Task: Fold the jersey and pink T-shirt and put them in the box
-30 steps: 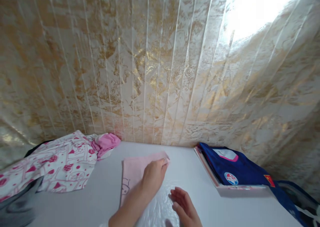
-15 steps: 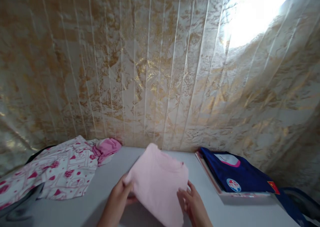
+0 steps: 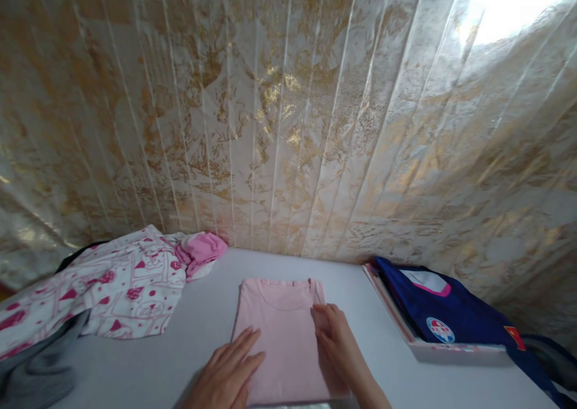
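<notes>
A pink T-shirt (image 3: pixel 283 337), folded into a flat rectangle, lies on the pale table with its round neckline at the far end. My left hand (image 3: pixel 229 367) rests on its lower left side, fingers stretched out and a little apart. On the right edge of the shirt lies my right hand (image 3: pixel 333 337), its fingers bent and close together over the fabric. Whether they pinch the cloth I cannot tell.
At left lie a white garment with pink prints (image 3: pixel 139 289), a crumpled pink cloth (image 3: pixel 202 253) and a grey cloth (image 3: pixel 40 361). A pile topped by a navy garment (image 3: pixel 469 313) sits at right. A shiny gold-patterned sheet (image 3: pixel 279 115) hangs behind the table (image 3: pixel 202 313).
The pink shirt was held up tilted between both hands; now it lies flat on the table. My left hand has let go and spread out on it. The view has shifted slightly.
</notes>
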The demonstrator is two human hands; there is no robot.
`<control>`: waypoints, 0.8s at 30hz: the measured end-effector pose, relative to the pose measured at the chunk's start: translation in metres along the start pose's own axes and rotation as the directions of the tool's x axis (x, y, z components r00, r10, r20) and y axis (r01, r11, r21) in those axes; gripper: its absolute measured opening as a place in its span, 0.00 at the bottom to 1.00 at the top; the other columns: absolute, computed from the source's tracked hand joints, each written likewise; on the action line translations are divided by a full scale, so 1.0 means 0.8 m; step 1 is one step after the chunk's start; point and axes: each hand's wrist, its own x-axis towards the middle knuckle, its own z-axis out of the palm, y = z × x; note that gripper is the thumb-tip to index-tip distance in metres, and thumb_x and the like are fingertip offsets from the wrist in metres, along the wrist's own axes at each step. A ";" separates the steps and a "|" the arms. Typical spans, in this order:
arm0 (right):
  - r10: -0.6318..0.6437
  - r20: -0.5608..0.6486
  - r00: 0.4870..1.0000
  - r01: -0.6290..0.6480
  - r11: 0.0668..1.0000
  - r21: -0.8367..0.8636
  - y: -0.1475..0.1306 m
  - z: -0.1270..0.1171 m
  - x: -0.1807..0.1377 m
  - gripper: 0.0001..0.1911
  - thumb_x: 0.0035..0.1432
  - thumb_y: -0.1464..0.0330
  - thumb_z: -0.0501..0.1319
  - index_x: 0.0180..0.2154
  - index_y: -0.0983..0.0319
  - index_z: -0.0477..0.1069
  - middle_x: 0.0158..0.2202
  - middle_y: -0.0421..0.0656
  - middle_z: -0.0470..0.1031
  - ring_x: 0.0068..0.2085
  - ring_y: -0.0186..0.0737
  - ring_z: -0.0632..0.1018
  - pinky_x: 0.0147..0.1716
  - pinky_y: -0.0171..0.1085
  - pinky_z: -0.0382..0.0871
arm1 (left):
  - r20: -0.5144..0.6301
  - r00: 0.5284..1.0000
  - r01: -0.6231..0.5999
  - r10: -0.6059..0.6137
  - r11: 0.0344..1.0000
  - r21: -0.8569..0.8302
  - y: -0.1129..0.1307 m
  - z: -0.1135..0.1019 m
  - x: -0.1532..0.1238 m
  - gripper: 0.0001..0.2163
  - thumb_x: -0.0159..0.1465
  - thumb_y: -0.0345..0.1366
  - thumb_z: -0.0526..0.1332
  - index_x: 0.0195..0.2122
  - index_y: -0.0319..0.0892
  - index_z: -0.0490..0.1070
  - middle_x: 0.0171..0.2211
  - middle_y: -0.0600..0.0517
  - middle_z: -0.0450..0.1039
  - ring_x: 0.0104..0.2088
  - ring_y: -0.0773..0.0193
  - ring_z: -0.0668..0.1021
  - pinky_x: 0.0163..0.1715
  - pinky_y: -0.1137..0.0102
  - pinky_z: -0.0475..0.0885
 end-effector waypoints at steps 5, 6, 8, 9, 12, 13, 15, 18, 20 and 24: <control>-0.163 -0.186 0.969 0.071 0.904 -0.422 0.001 0.011 0.001 0.20 0.57 0.72 0.51 0.50 0.63 0.71 0.60 0.56 0.65 0.60 0.56 0.67 0.51 0.52 0.66 | 0.074 0.995 -0.082 0.066 0.968 0.236 0.004 0.043 0.015 0.27 0.63 0.36 0.57 0.65 0.44 0.58 0.64 0.47 0.60 0.60 0.55 0.68 0.55 0.66 0.67; -0.249 -0.175 0.953 0.140 0.869 -0.474 -0.001 0.019 -0.002 0.22 0.59 0.72 0.50 0.53 0.64 0.68 0.62 0.55 0.63 0.62 0.56 0.64 0.52 0.52 0.65 | 0.056 0.994 -0.106 0.095 0.956 0.273 0.002 0.051 0.010 0.27 0.64 0.37 0.57 0.65 0.45 0.57 0.63 0.47 0.62 0.60 0.56 0.69 0.54 0.66 0.67; -0.411 -0.088 0.908 0.310 0.797 -0.519 -0.005 0.039 -0.011 0.25 0.62 0.69 0.51 0.60 0.63 0.61 0.64 0.52 0.61 0.64 0.52 0.62 0.54 0.48 0.65 | 0.012 0.988 -0.148 0.152 0.932 0.331 -0.003 0.062 -0.001 0.25 0.67 0.37 0.55 0.66 0.48 0.55 0.60 0.50 0.66 0.58 0.59 0.71 0.53 0.69 0.66; -0.467 -0.036 0.884 0.382 0.762 -0.523 -0.007 0.049 -0.016 0.27 0.63 0.67 0.52 0.63 0.62 0.57 0.64 0.51 0.60 0.64 0.50 0.63 0.54 0.46 0.65 | -0.003 0.984 -0.165 0.177 0.923 0.347 -0.005 0.063 -0.006 0.24 0.68 0.37 0.54 0.66 0.49 0.55 0.60 0.52 0.67 0.57 0.60 0.71 0.53 0.71 0.65; -0.540 0.073 0.838 0.490 0.688 -0.536 -0.004 0.074 -0.028 0.35 0.62 0.59 0.55 0.67 0.61 0.49 0.65 0.49 0.60 0.62 0.51 0.66 0.53 0.44 0.66 | -0.009 0.984 -0.163 0.175 0.934 0.319 -0.013 0.053 -0.008 0.23 0.70 0.40 0.53 0.65 0.49 0.57 0.59 0.52 0.67 0.56 0.62 0.72 0.52 0.73 0.65; -0.545 0.092 0.833 0.500 0.673 -0.544 -0.001 0.079 -0.030 0.37 0.61 0.59 0.56 0.67 0.61 0.47 0.65 0.49 0.59 0.61 0.51 0.67 0.52 0.44 0.67 | 0.009 0.992 -0.123 0.126 0.950 0.286 -0.016 0.046 -0.003 0.23 0.69 0.42 0.53 0.65 0.48 0.58 0.61 0.51 0.65 0.57 0.61 0.71 0.52 0.72 0.64; -0.534 0.104 0.839 0.493 0.665 -0.562 0.006 0.086 -0.033 0.39 0.60 0.59 0.56 0.68 0.60 0.44 0.65 0.49 0.57 0.61 0.52 0.67 0.52 0.46 0.68 | 0.075 0.997 -0.001 -0.015 0.979 0.205 -0.026 0.033 0.014 0.25 0.68 0.43 0.54 0.65 0.45 0.57 0.64 0.49 0.59 0.61 0.59 0.67 0.56 0.69 0.63; -0.507 0.098 0.856 0.469 0.683 -0.560 0.015 0.093 -0.036 0.39 0.59 0.59 0.57 0.68 0.55 0.44 0.65 0.47 0.56 0.60 0.54 0.69 0.49 0.48 0.70 | 0.194 0.965 0.153 -0.174 0.981 0.121 -0.047 0.022 0.049 0.26 0.67 0.42 0.54 0.66 0.45 0.56 0.66 0.48 0.53 0.64 0.57 0.61 0.60 0.63 0.59; -0.457 0.079 0.886 0.425 0.731 -0.534 0.016 0.100 -0.038 0.38 0.59 0.59 0.58 0.67 0.51 0.48 0.65 0.45 0.57 0.60 0.57 0.69 0.49 0.52 0.69 | 0.224 0.946 0.215 -0.235 0.970 0.113 -0.061 0.021 0.069 0.26 0.68 0.43 0.54 0.66 0.44 0.56 0.67 0.47 0.52 0.65 0.55 0.59 0.61 0.60 0.57; -0.311 0.085 0.946 0.317 0.847 -0.426 0.001 0.108 -0.040 0.36 0.55 0.58 0.62 0.64 0.52 0.58 0.65 0.47 0.57 0.62 0.65 0.64 0.53 0.62 0.63 | 0.209 0.922 0.298 -0.325 0.943 0.148 -0.078 0.026 0.083 0.27 0.68 0.46 0.53 0.65 0.38 0.57 0.66 0.42 0.52 0.66 0.52 0.58 0.61 0.56 0.58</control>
